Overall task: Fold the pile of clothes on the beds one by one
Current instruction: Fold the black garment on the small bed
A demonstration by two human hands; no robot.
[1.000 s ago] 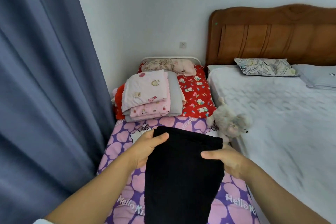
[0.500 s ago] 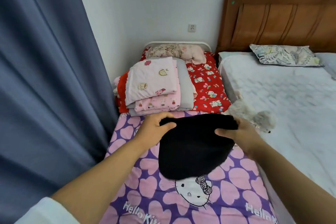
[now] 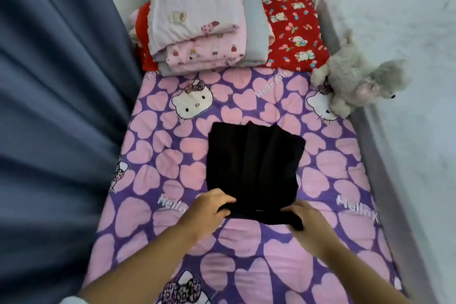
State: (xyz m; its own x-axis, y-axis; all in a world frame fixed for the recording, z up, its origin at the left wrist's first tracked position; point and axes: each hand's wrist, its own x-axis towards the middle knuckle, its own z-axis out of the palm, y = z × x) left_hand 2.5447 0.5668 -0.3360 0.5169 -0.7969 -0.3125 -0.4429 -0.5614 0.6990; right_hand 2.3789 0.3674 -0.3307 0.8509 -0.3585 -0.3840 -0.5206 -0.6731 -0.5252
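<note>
A black garment [image 3: 254, 168] lies folded and flat on the purple and pink heart-print bedcover [image 3: 172, 160] of the small bed. My left hand [image 3: 209, 210] grips its near left corner with curled fingers. My right hand [image 3: 304, 219] grips the near right corner, where the black cloth bunches over my fingers. A stack of folded pink, white and grey clothes [image 3: 199, 22] sits at the far end of the same bed.
A blue curtain [image 3: 56, 106] hangs close along the left. A grey plush toy [image 3: 355, 79] lies at the gap between the beds. The larger bed with a white cover [image 3: 407, 57] runs along the right. A red printed cloth [image 3: 293, 22] lies beside the stack.
The black garment, held up in the air before, now lies flat on the bedcover. Both hands have come down and back to its near edge. The view has tilted downward.
</note>
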